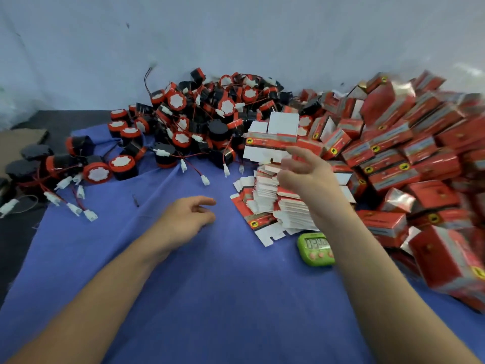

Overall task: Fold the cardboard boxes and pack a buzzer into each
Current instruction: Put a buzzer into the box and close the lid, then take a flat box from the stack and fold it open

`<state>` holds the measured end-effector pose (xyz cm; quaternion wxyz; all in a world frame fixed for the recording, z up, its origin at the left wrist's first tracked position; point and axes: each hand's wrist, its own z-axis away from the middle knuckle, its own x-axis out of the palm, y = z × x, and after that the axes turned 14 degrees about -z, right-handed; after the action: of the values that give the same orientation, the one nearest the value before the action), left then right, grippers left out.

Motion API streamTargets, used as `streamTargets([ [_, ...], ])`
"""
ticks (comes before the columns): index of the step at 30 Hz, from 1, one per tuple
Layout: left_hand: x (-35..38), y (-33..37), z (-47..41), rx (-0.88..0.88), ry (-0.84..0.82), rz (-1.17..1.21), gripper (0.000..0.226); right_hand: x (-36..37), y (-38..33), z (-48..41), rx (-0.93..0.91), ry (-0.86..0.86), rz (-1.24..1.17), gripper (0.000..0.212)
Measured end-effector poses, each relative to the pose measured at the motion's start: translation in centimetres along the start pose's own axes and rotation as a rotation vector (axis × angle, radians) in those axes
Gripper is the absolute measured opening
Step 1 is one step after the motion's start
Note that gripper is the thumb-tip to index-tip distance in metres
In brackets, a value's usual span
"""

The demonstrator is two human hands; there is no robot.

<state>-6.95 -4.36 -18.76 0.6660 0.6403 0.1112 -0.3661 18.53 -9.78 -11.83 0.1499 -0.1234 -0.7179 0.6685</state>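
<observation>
Right of centre, touched upright flat carton (271,132) above stack (286,206) with right hand (307,177); could not tell whether grasped; rested left hand (187,218) loose, empty, awaiting folding.

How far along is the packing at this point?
Done: a large heap of closed boxes at right. In hand: right hand reaches an upright flat blank, grip unclear; left hand empty. Remaining: stacked blanks and many loose buzzers.

Just one cam here, head-mounted and wide-angle, looking forward and down over the blue cloth (223,298) from close up, facing the white wall (236,35) along its far edge.
</observation>
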Motion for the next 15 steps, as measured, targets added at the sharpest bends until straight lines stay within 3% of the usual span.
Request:
streamTargets([
  [3,0.3,2.9,-1.5,0.035,-0.019,-0.096,0.020,0.4,0.8,-0.7,-0.018,-0.059,0.578,0.043],
  [8,0.5,8.1,-5.0,0.077,-0.020,-0.195,0.017,2.7,2.3,-2.6,-0.005,-0.057,1.148,0.038],
  [12,0.2,10.8,-7.3,0.077,-0.106,-0.263,0.018,2.8,3.1,-3.6,0.076,-0.033,1.256,0.072],
  [15,-0.4,12.2,-8.9,0.077,-0.110,-0.356,0.017,2.7,2.9,-3.8,0.048,-0.033,1.271,0.060],
])
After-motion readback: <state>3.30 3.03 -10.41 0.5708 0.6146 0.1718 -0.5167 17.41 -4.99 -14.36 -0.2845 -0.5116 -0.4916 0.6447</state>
